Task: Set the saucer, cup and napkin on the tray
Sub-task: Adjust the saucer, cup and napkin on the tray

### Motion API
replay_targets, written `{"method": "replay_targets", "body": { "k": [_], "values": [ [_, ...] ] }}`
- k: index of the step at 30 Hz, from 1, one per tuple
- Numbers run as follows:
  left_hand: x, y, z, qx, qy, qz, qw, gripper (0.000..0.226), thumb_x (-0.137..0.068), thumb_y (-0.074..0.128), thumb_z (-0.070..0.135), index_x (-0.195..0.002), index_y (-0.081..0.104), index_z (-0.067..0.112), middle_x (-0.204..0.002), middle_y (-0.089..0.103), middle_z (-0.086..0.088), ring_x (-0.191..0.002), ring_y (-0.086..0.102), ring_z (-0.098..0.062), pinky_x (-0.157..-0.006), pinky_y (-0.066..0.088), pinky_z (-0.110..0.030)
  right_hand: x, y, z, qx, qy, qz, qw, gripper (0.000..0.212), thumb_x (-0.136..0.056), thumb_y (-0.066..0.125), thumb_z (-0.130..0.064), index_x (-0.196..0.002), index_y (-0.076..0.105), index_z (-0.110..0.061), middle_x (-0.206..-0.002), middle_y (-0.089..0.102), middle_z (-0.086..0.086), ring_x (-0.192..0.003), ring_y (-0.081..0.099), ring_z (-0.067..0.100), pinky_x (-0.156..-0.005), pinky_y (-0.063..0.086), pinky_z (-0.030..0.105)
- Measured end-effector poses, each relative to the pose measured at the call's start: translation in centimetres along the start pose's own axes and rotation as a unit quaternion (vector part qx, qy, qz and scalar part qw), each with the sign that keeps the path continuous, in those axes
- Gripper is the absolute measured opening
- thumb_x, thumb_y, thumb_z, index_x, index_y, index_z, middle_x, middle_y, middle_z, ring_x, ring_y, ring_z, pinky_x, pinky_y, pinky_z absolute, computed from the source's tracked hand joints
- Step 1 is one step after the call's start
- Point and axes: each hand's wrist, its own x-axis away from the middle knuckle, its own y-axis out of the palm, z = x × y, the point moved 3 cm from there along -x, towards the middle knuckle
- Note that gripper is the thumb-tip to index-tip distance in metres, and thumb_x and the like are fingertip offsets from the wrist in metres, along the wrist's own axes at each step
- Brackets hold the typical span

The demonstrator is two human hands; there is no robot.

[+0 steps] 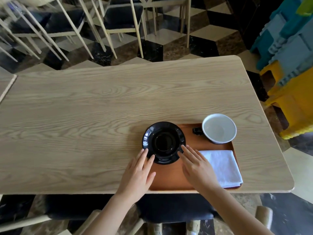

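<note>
While both hands lie flat and unclenched, left hand [137,173] and right hand [197,165] fingertips touch the saucer [164,142] straddling the tray [169,177] edge; cup [219,128], napkin [223,167] on tray.

One saucer [164,142], one cup [219,128], one napkin [223,167], one tray [169,177], two hands [137,175].

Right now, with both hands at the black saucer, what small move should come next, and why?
Probably slide the saucer rightward: it overhangs the left edge of the tray, and bare tray lies between it and the napkin. Both hands, left and right, touch its near rim.
</note>
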Motion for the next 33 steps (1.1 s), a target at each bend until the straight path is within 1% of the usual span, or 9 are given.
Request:
{"method": "replay_targets", "body": {
  "k": [5, 8, 11, 14, 23, 26, 28, 29, 33],
  "values": [
    [0.5, -0.1, 0.0, 0.024, 0.017, 0.0, 1.0, 0.051, -0.091, 0.033, 0.041, -0.134, 0.047, 0.016, -0.144, 0.042, -0.016, -0.132, 0.042, -0.027, -0.097, 0.048, -0.042, 0.7, -0.3, -0.3, 0.0, 0.005, 0.01, 1.0, 0.041, -0.08, 0.039, -0.017, -0.11, 0.065, -0.009, -0.121, 0.065, 0.011, -0.115, 0.059, 0.025, -0.093, 0.049, 0.042],
    [1.1, -0.2, 0.0, 0.042, 0.02, 0.003, 0.999, 0.05, -0.091, 0.034, 0.041, -0.132, 0.048, 0.016, -0.143, 0.043, -0.015, -0.13, 0.044, -0.026, -0.097, 0.048, -0.038, 1.2, -0.1, -0.4, -0.007, 0.001, 0.02, 1.0, 0.038, -0.081, 0.041, -0.016, -0.108, 0.066, -0.007, -0.119, 0.066, 0.012, -0.116, 0.058, 0.025, -0.096, 0.046, 0.042],
    [1.8, -0.1, 0.1, 0.051, 0.028, 0.005, 0.998, 0.051, -0.091, 0.034, 0.041, -0.133, 0.047, 0.016, -0.143, 0.044, -0.015, -0.131, 0.043, -0.025, -0.097, 0.047, -0.036, 1.6, 0.0, -0.5, -0.012, -0.002, 0.029, 1.0, 0.03, -0.078, 0.058, -0.008, -0.107, 0.066, -0.007, -0.117, 0.067, 0.012, -0.115, 0.059, 0.025, -0.095, 0.047, 0.042],
    [2.5, 0.2, 0.3, 0.057, 0.025, 0.008, 0.998, 0.051, -0.091, 0.033, 0.042, -0.135, 0.044, 0.018, -0.145, 0.041, -0.014, -0.132, 0.041, -0.024, -0.098, 0.045, -0.033, 2.4, -0.4, -0.6, -0.02, -0.002, 0.02, 1.0, 0.036, -0.071, 0.071, -0.006, -0.107, 0.067, -0.008, -0.117, 0.067, 0.011, -0.114, 0.06, 0.025, -0.092, 0.05, 0.041],
    [4.4, 0.1, 1.1, 0.082, 0.027, 0.004, 0.996, 0.051, -0.09, 0.035, 0.041, -0.135, 0.043, 0.019, -0.146, 0.04, -0.013, -0.13, 0.045, -0.023, -0.094, 0.049, -0.032, 4.4, -0.5, -1.0, -0.012, -0.016, 0.006, 1.0, 0.037, -0.073, 0.07, -0.009, -0.11, 0.065, -0.009, -0.121, 0.065, 0.01, -0.117, 0.057, 0.025, -0.095, 0.049, 0.038],
    [4.3, -0.1, 1.2, 0.077, 0.023, 0.004, 0.997, 0.05, -0.089, 0.036, 0.041, -0.134, 0.046, 0.019, -0.144, 0.042, -0.014, -0.126, 0.049, -0.023, -0.091, 0.052, -0.033, 4.5, -0.5, -1.0, -0.004, -0.022, 0.014, 1.0, 0.031, -0.082, 0.056, -0.016, -0.112, 0.063, -0.009, -0.123, 0.064, 0.01, -0.119, 0.056, 0.025, -0.096, 0.047, 0.039],
    [4.3, -0.1, 1.2, 0.061, 0.021, 0.004, 0.998, 0.05, -0.089, 0.036, 0.041, -0.132, 0.048, 0.018, -0.143, 0.044, -0.014, -0.125, 0.05, -0.024, -0.09, 0.052, -0.034, 4.4, -0.5, -1.1, -0.005, -0.023, 0.017, 1.0, 0.031, -0.082, 0.057, -0.017, -0.112, 0.063, -0.009, -0.122, 0.064, 0.011, -0.119, 0.056, 0.026, -0.096, 0.048, 0.041],
    [4.2, -0.2, 1.1, 0.048, 0.021, 0.002, 0.999, 0.05, -0.089, 0.035, 0.042, -0.132, 0.048, 0.018, -0.143, 0.045, -0.014, -0.126, 0.049, -0.025, -0.091, 0.052, -0.036, 4.4, -0.5, -1.1, -0.005, -0.024, 0.016, 1.0, 0.031, -0.082, 0.059, -0.016, -0.112, 0.063, -0.008, -0.121, 0.064, 0.011, -0.119, 0.056, 0.027, -0.096, 0.048, 0.042],
    [3.7, -0.9, 1.9, -0.004, 0.015, 0.0, 1.0, 0.051, -0.089, 0.035, 0.042, -0.13, 0.05, 0.016, -0.139, 0.049, -0.015, -0.131, 0.042, -0.028, -0.099, 0.045, -0.05, 4.1, -1.0, -1.1, 0.008, -0.039, 0.007, 0.999, 0.033, -0.082, 0.055, -0.022, -0.111, 0.063, -0.009, -0.118, 0.065, 0.011, -0.119, 0.056, 0.028, -0.096, 0.048, 0.043]
  ]
}}
